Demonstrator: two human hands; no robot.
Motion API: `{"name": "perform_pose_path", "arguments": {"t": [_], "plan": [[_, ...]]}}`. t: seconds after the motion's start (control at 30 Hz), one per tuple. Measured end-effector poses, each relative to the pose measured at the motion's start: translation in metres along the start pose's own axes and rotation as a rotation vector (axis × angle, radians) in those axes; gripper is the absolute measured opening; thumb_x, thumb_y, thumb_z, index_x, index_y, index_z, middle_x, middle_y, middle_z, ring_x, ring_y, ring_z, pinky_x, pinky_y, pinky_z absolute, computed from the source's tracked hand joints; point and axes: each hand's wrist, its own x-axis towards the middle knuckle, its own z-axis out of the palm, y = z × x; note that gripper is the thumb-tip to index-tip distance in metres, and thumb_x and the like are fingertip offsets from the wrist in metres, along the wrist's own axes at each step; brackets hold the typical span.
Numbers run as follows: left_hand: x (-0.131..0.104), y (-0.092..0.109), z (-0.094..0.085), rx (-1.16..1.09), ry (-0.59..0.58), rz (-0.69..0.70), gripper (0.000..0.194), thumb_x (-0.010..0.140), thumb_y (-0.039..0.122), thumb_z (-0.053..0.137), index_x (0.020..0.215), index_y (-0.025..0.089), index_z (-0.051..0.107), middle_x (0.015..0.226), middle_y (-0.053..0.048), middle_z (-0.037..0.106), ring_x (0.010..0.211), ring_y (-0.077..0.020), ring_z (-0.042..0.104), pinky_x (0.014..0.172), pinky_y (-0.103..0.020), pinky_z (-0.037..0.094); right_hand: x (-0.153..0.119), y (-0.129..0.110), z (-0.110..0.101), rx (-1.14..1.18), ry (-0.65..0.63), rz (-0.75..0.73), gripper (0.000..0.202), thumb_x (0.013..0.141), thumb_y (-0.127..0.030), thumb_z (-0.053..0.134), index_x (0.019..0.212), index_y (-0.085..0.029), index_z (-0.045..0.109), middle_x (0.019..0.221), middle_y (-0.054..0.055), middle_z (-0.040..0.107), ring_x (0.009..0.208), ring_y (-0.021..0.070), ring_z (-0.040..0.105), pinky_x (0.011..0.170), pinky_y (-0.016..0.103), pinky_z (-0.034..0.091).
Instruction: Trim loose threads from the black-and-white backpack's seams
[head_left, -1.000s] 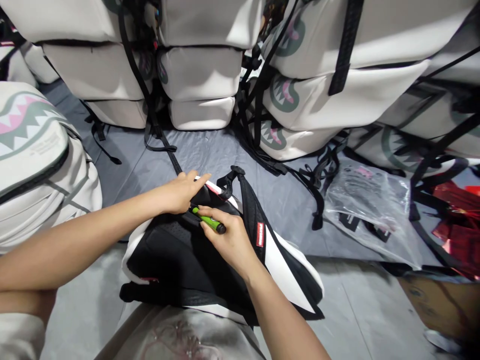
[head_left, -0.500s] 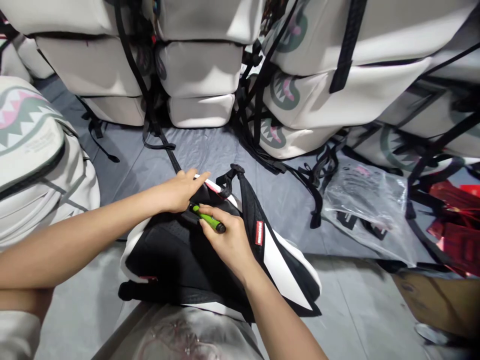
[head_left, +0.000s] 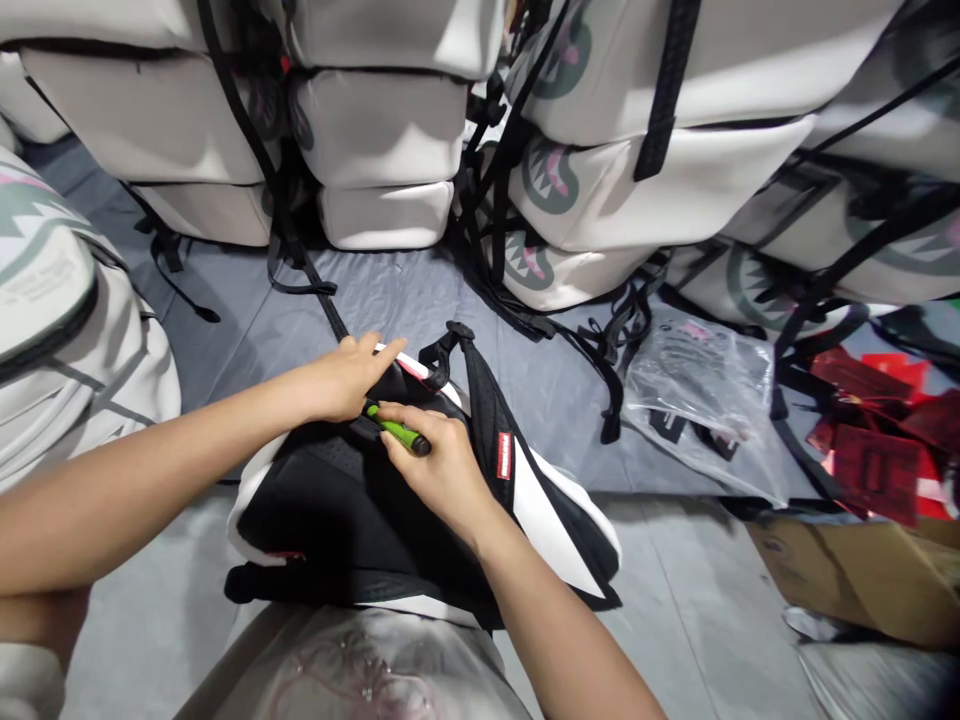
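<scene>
A black-and-white backpack [head_left: 330,510] lies across my lap with its black back panel and straps facing up. My left hand [head_left: 349,378] grips it near the top edge; the thumb and some fingers show, while the rest are hidden in the fabric. Wrapped in the fingers of my right hand [head_left: 439,455] is a slim green pen-shaped tool with a black end [head_left: 401,433]. Its far tip meets the black fabric beside my left hand and is hard to make out. A shoulder strap [head_left: 487,395] with a red label runs along the right of my right hand.
Stacked light-coloured backpacks [head_left: 382,130] line the back of the grey-covered surface [head_left: 375,290]. Another backpack [head_left: 45,300] stands at left. At right are a clear plastic bag [head_left: 705,400], red tags [head_left: 874,460] and, lower down, a cardboard box [head_left: 855,575]. Loose black straps [head_left: 607,400] trail between.
The whole view has shifted slightly, so everything sits a little further left. Both hands keep their hold on the backpack and the green tool, with little visible movement.
</scene>
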Motion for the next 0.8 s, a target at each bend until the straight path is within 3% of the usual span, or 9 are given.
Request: {"name": "perform_pose_path", "arguments": {"t": [0.2, 0.43, 0.8], "plan": [[-0.0002, 0.0015, -0.0024, -0.007, -0.024, 0.0, 0.092, 0.079, 0.006, 0.056, 0.157, 0.024, 0.01, 0.154, -0.016, 0.028, 0.126, -0.0312, 0.047, 0.097, -0.038, 0.048, 0.0007, -0.001, -0.0024, -0.049, 0.003, 0.011, 0.028, 0.083, -0.007, 0.069, 0.106, -0.022, 0.075, 0.107, 0.003, 0.077, 0.09, 0.0231, 0.072, 0.088, 0.038, 0.056], [0.002, -0.0065, 0.0051, -0.035, 0.026, 0.037, 0.092, 0.079, 0.007, 0.057, 0.156, 0.026, 0.01, 0.153, -0.015, 0.028, 0.127, -0.032, 0.047, 0.099, -0.041, 0.047, 0.0041, -0.0059, -0.001, -0.011, -0.023, 0.028, 0.029, 0.083, -0.006, 0.069, 0.104, -0.023, 0.075, 0.105, 0.001, 0.078, 0.09, 0.0213, 0.074, 0.088, 0.035, 0.057], [0.0012, -0.0053, 0.0035, 0.011, 0.015, 0.033, 0.09, 0.082, 0.007, 0.055, 0.157, 0.022, 0.008, 0.154, -0.016, 0.027, 0.133, -0.0324, 0.043, 0.104, -0.039, 0.045, -0.0026, -0.0032, 0.0011, 0.021, 0.04, 0.069, 0.028, 0.083, -0.007, 0.07, 0.105, -0.024, 0.075, 0.108, 0.002, 0.077, 0.093, 0.0217, 0.073, 0.09, 0.035, 0.057]]}}
